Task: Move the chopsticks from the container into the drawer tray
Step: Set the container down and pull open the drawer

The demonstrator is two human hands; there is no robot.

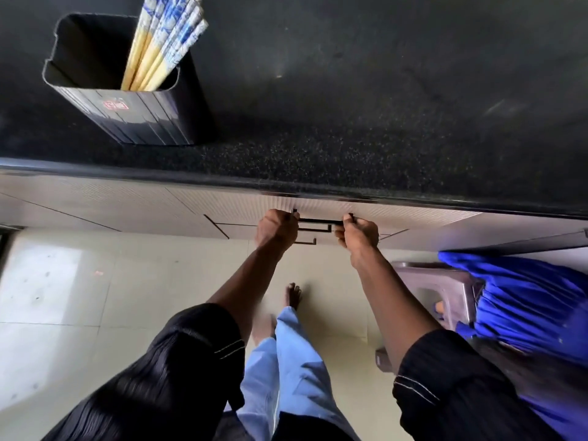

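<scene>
1. The black container (127,90) stands far left on the dark speckled countertop (350,122), well apart from both hands. The chopsticks (162,43), blue-and-white patterned at the top and pale yellow lower down, lean together in its right corner; none has been taken out.
2. The left hand (276,226) is curled tight round the left end of the top drawer handle (319,221), a thin black bar just under the counter edge.
3. The right hand (358,232) is closed round the same bar's right end. Two more handles show below, so the wrong drawer is not the worry here.
4. The drawer front looks flush with the cabinet; the tray inside is hidden, so its free slots cannot be judged.
5. Risks: an uneven two-handed pull could skew or jam the drawer; a sharp yank might bump the person's legs, standing near.
6. A grey stool (442,281) and blue cloth (525,297) crowd the right, leaving little room to step back.
</scene>
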